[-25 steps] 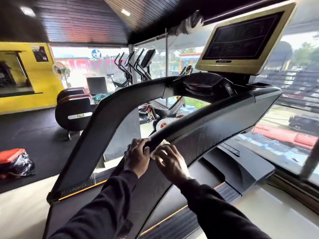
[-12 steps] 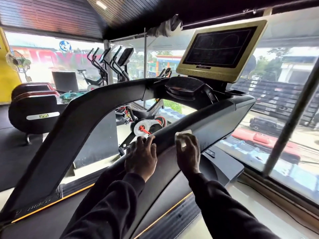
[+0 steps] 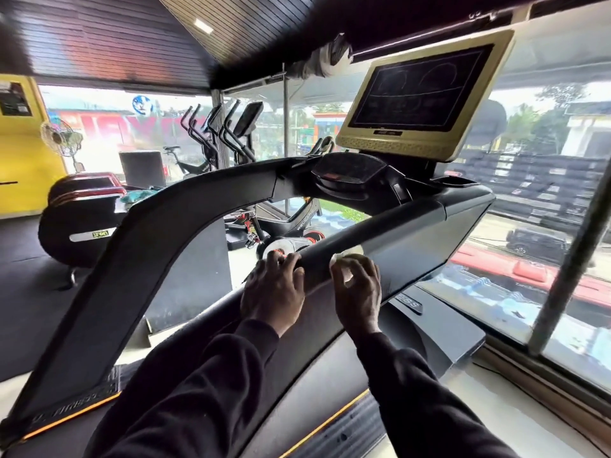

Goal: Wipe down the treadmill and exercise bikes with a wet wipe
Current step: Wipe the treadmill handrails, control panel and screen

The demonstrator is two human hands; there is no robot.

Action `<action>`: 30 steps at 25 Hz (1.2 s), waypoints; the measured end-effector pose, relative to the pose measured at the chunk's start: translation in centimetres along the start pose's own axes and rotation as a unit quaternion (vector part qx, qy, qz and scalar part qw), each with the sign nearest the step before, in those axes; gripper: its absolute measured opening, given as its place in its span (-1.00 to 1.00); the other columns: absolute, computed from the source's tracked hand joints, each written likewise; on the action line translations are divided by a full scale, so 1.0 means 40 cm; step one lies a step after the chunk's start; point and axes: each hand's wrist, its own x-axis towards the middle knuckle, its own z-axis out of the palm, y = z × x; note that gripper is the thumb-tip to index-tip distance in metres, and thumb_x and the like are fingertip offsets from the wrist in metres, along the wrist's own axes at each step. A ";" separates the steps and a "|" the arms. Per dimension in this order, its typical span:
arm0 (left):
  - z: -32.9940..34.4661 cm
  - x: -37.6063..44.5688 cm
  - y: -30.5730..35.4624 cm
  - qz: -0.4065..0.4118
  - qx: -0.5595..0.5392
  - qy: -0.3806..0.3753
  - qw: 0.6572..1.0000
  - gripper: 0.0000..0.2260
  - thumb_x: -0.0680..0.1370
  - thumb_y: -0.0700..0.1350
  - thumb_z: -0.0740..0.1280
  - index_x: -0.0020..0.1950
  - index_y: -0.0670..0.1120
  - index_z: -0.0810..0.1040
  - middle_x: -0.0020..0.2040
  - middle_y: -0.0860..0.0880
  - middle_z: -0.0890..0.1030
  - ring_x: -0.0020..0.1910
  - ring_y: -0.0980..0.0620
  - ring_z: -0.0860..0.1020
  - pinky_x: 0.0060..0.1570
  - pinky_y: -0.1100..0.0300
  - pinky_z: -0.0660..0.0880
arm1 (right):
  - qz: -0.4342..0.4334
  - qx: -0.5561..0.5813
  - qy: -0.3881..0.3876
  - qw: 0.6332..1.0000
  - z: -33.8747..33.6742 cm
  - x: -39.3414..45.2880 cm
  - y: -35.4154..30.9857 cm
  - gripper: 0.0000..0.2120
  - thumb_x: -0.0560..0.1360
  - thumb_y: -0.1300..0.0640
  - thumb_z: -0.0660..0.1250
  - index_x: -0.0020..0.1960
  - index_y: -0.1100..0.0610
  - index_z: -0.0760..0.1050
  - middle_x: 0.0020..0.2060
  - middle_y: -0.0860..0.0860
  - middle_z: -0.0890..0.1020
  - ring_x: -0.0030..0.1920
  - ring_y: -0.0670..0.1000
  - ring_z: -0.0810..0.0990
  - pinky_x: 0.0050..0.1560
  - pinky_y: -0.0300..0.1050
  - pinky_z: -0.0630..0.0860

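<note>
Right hand [image 3: 355, 289] fingers [image 3: 347, 271] curling, pinching wet wipe [image 3: 348, 256] against treadmill handrail [image 3: 380, 241]; rail running on up-right beyond fingers, left hand [image 3: 272, 287] bracing alongside

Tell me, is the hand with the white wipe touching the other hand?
Apart. The head view shows the right hand pressing the wipe on the treadmill rail, with a strip of bare black rail between it and the left hand.

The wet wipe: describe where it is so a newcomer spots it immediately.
Find the black treadmill's gold-framed console screen, then follow the right black handrail down toward the person. The small white wet wipe lies on that rail under the right hand, the only pale thing there.
</note>
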 end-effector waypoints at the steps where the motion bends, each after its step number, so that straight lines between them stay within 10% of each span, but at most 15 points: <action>1: 0.007 0.012 0.018 0.001 0.004 -0.003 1.000 -0.71 0.61 0.01 0.22 0.31 0.03 0.52 0.20 -0.06 0.49 0.16 -0.11 0.50 0.16 0.02 0.43 | 0.022 0.005 0.017 1.000 0.005 0.008 -0.001 -0.91 0.47 0.20 0.46 -0.11 0.02 0.63 -0.09 -0.08 0.60 -0.01 0.03 0.51 0.02 0.02 0.50; 7: 0.027 0.033 0.052 -0.010 0.047 0.041 0.998 -0.65 0.58 0.07 0.06 0.16 0.00 0.56 0.05 -0.05 0.54 0.01 -0.14 0.56 -0.04 0.00 0.50 | -0.260 0.067 -0.126 0.955 -0.016 0.002 0.093 -0.79 0.48 0.24 0.42 0.11 0.11 0.65 0.00 0.05 0.61 0.13 0.09 0.52 0.17 -0.16 0.48; 11: 0.037 0.034 0.079 -0.041 0.057 0.042 0.997 -0.59 0.57 0.11 0.00 0.16 0.01 0.57 0.05 -0.05 0.55 -0.03 -0.17 0.57 -0.01 -0.02 0.51 | -0.068 0.061 -0.042 0.995 -0.010 0.089 0.171 -0.76 0.56 0.29 0.26 0.17 0.27 0.60 0.24 0.18 0.55 0.31 0.13 0.47 0.27 -0.01 0.45; 17: 0.058 0.048 0.117 -0.082 0.040 0.065 0.994 -0.62 0.54 0.07 0.04 0.06 -0.05 0.59 -0.04 -0.12 0.56 -0.08 -0.24 0.57 -0.03 -0.08 0.53 | -0.323 0.126 -0.205 0.915 0.005 -0.020 0.153 -0.57 0.57 0.30 0.10 0.43 0.32 0.34 0.47 0.19 0.30 0.51 0.15 0.22 0.48 0.13 0.21; 23: 0.098 0.118 0.191 -0.070 0.028 0.044 0.996 -0.71 0.57 0.02 0.08 0.02 -0.07 0.55 -0.02 -0.13 0.54 -0.07 -0.22 0.56 -0.09 -0.05 0.51 | -0.130 0.078 -0.111 0.982 0.028 0.054 0.185 -0.57 0.64 0.18 0.05 0.40 0.44 0.31 0.45 0.34 0.27 0.51 0.25 0.19 0.46 0.25 0.18; 27: 0.132 0.172 0.235 -0.052 0.012 0.020 0.998 -0.76 0.58 -0.04 0.11 0.01 -0.09 0.54 0.00 -0.14 0.54 0.00 -0.20 0.55 -0.04 -0.03 0.48 | -0.278 0.060 -0.175 0.943 -0.018 0.062 0.256 -0.52 0.53 0.36 0.23 0.44 0.38 0.30 0.47 0.30 0.26 0.51 0.25 0.20 0.45 0.26 0.22; 30: 0.136 0.182 0.232 -0.022 0.026 0.027 0.999 -0.67 0.57 0.00 0.02 -0.01 -0.09 0.54 -0.03 -0.13 0.54 -0.03 -0.19 0.55 -0.10 -0.01 0.50 | -0.188 0.036 -0.094 0.977 -0.015 0.147 0.291 -0.58 0.56 0.28 0.16 0.38 0.43 0.34 0.43 0.33 0.31 0.50 0.24 0.23 0.39 0.34 0.26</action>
